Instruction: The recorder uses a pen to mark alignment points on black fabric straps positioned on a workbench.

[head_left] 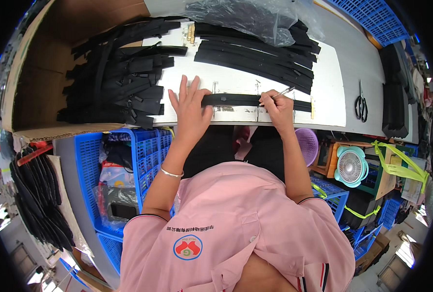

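Note:
A black zipper strip (241, 100) lies straight along the near edge of a white board (328, 78) with marked lines. My left hand (191, 104) rests at the strip's left end. Its fingers are spread, with the index finger touching the strip and the thumb just below it. In my right hand (279, 108) is a slim pen (285, 91), its tip down close to the strip; that hand is closed around it. Several more black zippers (255, 61) lie in a row beyond. To the left, a thick pile of black zippers (114, 82) with metal pulls overlaps the board.
An open cardboard box (36, 73) stands at the left. Clear plastic film (255, 17) covers the far zippers. Black-handled scissors (361, 107) lie at the right, near dark stacked blocks (394, 109). Below the table are blue crates (92, 170) and a small turquoise fan (351, 166).

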`<state>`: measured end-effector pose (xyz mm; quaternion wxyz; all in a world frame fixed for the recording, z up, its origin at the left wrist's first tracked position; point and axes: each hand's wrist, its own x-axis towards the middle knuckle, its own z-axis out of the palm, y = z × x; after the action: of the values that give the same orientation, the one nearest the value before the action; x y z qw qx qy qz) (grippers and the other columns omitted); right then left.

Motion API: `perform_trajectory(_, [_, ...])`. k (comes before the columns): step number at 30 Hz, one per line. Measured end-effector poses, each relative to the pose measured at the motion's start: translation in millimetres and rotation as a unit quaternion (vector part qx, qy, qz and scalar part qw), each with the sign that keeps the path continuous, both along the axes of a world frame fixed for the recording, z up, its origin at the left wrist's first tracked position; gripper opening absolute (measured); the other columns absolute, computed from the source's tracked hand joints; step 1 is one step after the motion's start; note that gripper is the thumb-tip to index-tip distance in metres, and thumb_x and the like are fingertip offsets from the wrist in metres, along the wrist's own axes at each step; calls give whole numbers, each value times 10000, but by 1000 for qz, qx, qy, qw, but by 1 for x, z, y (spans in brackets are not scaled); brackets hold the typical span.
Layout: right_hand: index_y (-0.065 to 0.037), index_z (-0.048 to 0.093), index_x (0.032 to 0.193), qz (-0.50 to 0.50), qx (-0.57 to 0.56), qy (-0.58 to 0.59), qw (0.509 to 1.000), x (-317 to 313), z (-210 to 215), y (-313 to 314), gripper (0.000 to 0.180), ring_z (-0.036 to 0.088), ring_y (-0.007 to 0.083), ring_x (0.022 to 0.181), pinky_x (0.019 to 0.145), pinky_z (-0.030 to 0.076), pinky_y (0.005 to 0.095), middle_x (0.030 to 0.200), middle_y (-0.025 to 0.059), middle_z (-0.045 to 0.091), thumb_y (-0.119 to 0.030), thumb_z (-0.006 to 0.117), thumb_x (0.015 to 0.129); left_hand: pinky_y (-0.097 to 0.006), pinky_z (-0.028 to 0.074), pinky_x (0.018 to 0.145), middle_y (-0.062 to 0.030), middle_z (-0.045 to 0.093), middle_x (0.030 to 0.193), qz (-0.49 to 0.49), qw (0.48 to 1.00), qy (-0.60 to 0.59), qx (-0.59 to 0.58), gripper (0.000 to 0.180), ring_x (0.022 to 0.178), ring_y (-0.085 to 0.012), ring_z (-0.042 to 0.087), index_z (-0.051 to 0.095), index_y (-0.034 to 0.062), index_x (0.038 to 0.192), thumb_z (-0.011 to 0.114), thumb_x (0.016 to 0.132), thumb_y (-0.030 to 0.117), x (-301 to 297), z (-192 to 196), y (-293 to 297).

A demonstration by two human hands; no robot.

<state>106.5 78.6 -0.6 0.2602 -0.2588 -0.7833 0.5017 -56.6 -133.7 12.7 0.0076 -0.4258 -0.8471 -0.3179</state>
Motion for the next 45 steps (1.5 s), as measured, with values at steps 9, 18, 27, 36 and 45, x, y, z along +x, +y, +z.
perform_trajectory(9, [25, 748, 862, 7, 3, -7, 1000, 1, 5, 1, 224, 623, 79, 637, 590, 465, 237, 712, 44, 709, -148, 668, 979, -699, -34, 1207, -173, 569, 1471, -36, 998, -43, -17, 238, 1532, -403, 303, 620, 82, 902, 786, 742, 21, -4, 14, 12])
perform_trajectory(18, [27, 761, 870, -1, -12, 14, 1000, 0, 2, 1, 218, 649, 86, 616, 575, 477, 240, 693, 58, 726, -152, 680, 966, -746, -20, 1163, -152, 366, 1642, 23, 994, 69, -82, 675, 1570, -385, 207, 466, 40, 1517, 718, 911, 195, 20, 20, -7])
perform_trajectory(27, [26, 756, 864, -7, -2, 2, 1000, 1, 1, 1, 214, 626, 75, 603, 561, 456, 240, 672, 52, 709, -147, 679, 964, -710, -6, 1190, -80, 471, 1593, 0, 997, 40, -65, 683, 1504, -273, 388, 475, 97, 1538, 685, 968, 409, 43, -13, -17])
perform_trajectory(36, [8, 762, 897, -9, -83, 5, 996, -5, 14, -4, 183, 604, 58, 653, 597, 454, 224, 758, 44, 728, -139, 681, 970, -681, -20, 1206, -60, 501, 1570, 0, 999, 29, -36, 675, 1496, -249, 403, 500, 117, 1521, 703, 951, 417, 37, -14, -21])
perform_trajectory(45, [-18, 766, 930, 112, 153, 44, 981, -75, 33, -43, 149, 639, 174, 826, 791, 477, 321, 853, 60, 749, -145, 696, 963, -675, 43, 1212, -68, 504, 1564, 7, 999, 15, -29, 675, 1487, -252, 414, 512, 117, 1511, 714, 935, 407, 39, -11, -19])
